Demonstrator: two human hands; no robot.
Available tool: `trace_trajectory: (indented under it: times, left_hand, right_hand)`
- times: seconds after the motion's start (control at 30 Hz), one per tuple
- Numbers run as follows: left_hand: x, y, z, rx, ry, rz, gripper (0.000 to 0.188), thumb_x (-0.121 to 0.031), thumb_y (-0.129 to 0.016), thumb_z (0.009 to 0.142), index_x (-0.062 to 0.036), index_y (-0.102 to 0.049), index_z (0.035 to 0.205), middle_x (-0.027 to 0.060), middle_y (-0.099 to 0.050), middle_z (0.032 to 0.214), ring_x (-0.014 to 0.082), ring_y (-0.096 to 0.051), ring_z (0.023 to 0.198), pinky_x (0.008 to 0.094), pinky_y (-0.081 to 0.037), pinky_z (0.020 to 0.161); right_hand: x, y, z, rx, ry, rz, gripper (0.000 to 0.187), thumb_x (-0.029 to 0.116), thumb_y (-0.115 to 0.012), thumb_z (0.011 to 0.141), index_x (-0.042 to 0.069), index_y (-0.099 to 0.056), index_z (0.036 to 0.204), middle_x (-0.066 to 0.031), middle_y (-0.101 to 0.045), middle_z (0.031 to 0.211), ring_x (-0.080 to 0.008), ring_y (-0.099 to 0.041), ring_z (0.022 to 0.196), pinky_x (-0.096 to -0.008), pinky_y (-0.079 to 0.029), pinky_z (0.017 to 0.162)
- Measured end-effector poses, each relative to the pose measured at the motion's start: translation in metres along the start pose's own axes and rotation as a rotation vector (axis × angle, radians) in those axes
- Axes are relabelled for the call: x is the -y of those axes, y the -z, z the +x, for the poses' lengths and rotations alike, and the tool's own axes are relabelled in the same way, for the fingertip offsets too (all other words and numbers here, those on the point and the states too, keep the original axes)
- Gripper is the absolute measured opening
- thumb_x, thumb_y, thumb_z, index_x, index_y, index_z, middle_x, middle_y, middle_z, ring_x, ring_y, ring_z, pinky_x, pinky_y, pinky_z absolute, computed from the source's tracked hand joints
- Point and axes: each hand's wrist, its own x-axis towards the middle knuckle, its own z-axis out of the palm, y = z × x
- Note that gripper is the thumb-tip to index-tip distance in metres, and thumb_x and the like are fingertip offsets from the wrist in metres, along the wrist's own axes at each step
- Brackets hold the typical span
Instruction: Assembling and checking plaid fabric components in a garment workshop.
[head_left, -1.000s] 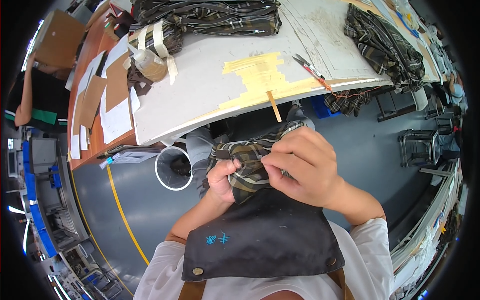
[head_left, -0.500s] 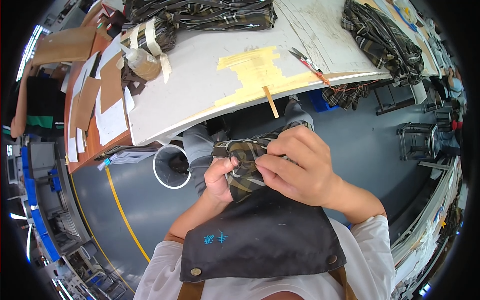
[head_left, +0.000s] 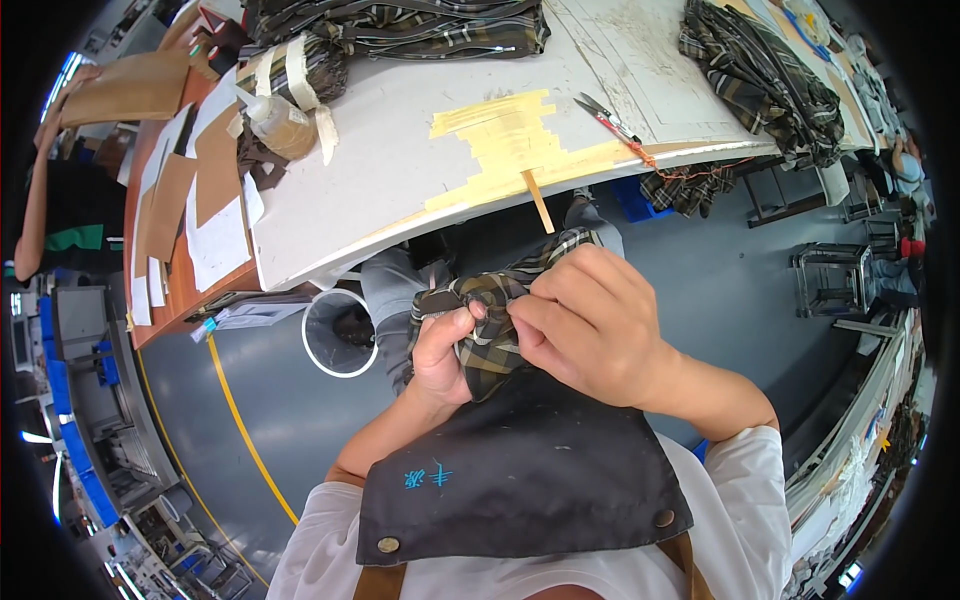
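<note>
A plaid garment piece (head_left: 492, 362) in olive, black and white is bunched up over my lap, in front of my black apron (head_left: 520, 465). My left hand (head_left: 440, 362) grips its left side, with the thumb pressed on top of a fold. On the right, my right hand (head_left: 595, 325) pinches the same cloth between thumb and fingers, close to the left thumb. Whether a small thing sits between the right fingertips cannot be seen. Part of the cloth runs up behind the right hand toward the table edge.
Ahead stands a white table (head_left: 370, 150) with yellow tape (head_left: 495, 130), a wooden strip (head_left: 538, 202), scissors (head_left: 608, 118), a glue bottle (head_left: 280, 127) and plaid piles (head_left: 440, 30). A white bin (head_left: 341, 335) is at left. Another person's arm (head_left: 35, 200) holds brown card (head_left: 125, 88).
The cloth between my hands has shifted and folded differently, and more of it now shows left of my left hand. Both hands keep their hold. The other person's brown card has moved slightly.
</note>
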Motion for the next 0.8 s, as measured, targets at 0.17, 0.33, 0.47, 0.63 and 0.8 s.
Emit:
trace_trajectory:
  times: [0.17, 0.33, 0.47, 0.63, 0.8]
  left_hand:
    - [-0.0011, 0.001, -0.0005, 0.003, -0.023, 0.053, 0.013, -0.006, -0.055, 0.08, 0.0002, -0.056, 0.091, 0.0149, -0.058, 0.102, 0.0227, -0.058, 0.093, 0.0349, -0.049, 0.082]
    - [-0.0021, 0.0025, 0.0, 0.016, -0.018, 0.077, 0.014, -0.006, -0.054, 0.079, 0.001, -0.056, 0.091, 0.0155, -0.059, 0.101, 0.0234, -0.059, 0.092, 0.035, -0.048, 0.082]
    - [-0.002, -0.0016, 0.0002, -0.013, -0.039, 0.072, 0.015, -0.006, -0.053, 0.079, 0.0011, -0.056, 0.091, 0.0154, -0.059, 0.1, 0.0234, -0.059, 0.091, 0.0351, -0.048, 0.082]
    - [-0.0019, -0.0043, -0.001, -0.038, -0.04, 0.091, 0.014, -0.006, -0.053, 0.08, 0.0009, -0.057, 0.091, 0.0151, -0.059, 0.1, 0.0227, -0.059, 0.091, 0.0347, -0.048, 0.083]
    - [-0.002, -0.0031, -0.0015, -0.048, -0.037, 0.114, 0.014, -0.006, -0.053, 0.079, 0.0007, -0.056, 0.091, 0.0147, -0.059, 0.101, 0.0221, -0.059, 0.091, 0.0347, -0.048, 0.083]
  right_hand:
    - [-0.0017, 0.0021, 0.0019, 0.042, -0.181, 0.225, 0.025, -0.004, -0.068, 0.052, 0.005, -0.06, 0.073, -0.004, -0.053, 0.071, -0.0218, -0.05, 0.061, -0.0302, -0.04, 0.051]
    - [-0.003, 0.005, 0.0027, 0.096, -0.247, 0.351, 0.024, -0.005, -0.07, 0.054, 0.005, -0.06, 0.074, -0.0045, -0.053, 0.07, -0.0217, -0.05, 0.06, -0.0303, -0.04, 0.051]
    - [0.0011, 0.0034, 0.0041, 0.08, -0.177, 0.211, 0.024, -0.004, -0.069, 0.053, 0.005, -0.059, 0.073, -0.0044, -0.052, 0.07, -0.0219, -0.05, 0.06, -0.0302, -0.04, 0.05]
    - [0.0054, 0.0017, 0.0056, 0.042, -0.091, 0.056, 0.025, -0.003, -0.068, 0.051, 0.005, -0.058, 0.072, -0.0043, -0.051, 0.07, -0.0221, -0.049, 0.06, -0.0303, -0.04, 0.049]
    - [0.0049, 0.0033, 0.0063, 0.062, -0.129, 0.111, 0.024, -0.004, -0.068, 0.051, 0.004, -0.058, 0.071, -0.0046, -0.05, 0.069, -0.0218, -0.049, 0.059, -0.0305, -0.04, 0.049]
